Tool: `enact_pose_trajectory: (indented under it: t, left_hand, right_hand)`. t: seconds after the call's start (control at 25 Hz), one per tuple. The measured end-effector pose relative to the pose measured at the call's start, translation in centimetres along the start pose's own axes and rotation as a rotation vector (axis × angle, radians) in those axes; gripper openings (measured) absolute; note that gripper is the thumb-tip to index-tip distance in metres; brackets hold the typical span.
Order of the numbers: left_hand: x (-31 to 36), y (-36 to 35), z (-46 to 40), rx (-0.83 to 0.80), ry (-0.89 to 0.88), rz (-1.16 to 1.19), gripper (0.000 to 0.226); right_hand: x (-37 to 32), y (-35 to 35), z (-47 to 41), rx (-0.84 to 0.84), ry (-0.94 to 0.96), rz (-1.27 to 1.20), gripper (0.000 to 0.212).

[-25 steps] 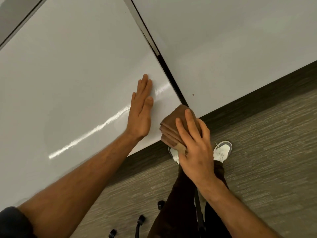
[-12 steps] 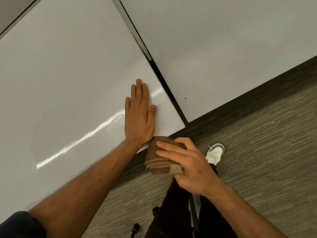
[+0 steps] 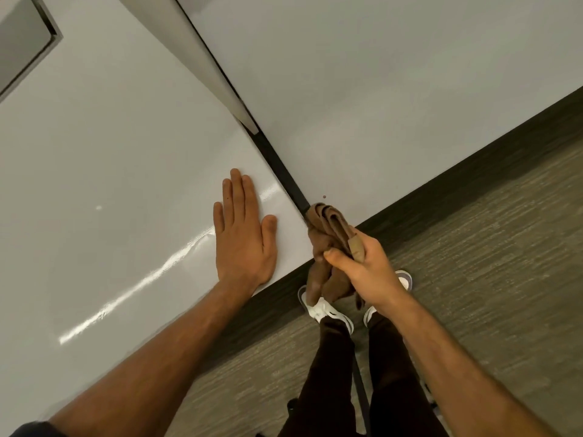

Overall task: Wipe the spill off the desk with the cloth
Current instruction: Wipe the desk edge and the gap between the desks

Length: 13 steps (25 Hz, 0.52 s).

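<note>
Now cloth [image 3: 328, 228] within right hand [image 3: 367, 269].

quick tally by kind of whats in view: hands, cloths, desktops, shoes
hands: 2, left hand flat on the desk, right hand gripping the cloth
cloths: 1, brown cloth
desktops: 2, left desk, right desk
shoes: 2, white shoes
total: 7

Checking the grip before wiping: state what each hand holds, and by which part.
The right hand grips the folded brown cloth around its lower, bunched middle. The left hand holds nothing; it rests flat on the white desk.
</note>
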<state>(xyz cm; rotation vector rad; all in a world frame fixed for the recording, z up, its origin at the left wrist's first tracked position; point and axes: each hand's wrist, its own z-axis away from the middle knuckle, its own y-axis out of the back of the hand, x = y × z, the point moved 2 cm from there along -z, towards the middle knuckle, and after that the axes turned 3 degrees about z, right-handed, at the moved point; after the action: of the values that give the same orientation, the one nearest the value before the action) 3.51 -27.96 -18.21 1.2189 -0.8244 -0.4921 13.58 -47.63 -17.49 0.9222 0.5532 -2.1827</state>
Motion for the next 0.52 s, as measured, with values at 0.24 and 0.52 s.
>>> enact_pose_trajectory:
  t: [0.24,0.52]
  left_hand:
    - [-0.2,-0.3,-0.3,0.025,-0.01,-0.031,0.071]
    - [-0.3,-0.4,-0.4,0.03,-0.013,-0.037,0.073]
  right_hand:
    - [-1.5,0.8,-2.7,-0.106,-0.005,0.111,0.034]
    - [-5.5,-0.1,-6.9,-0.142,0.13,0.237,0.032]
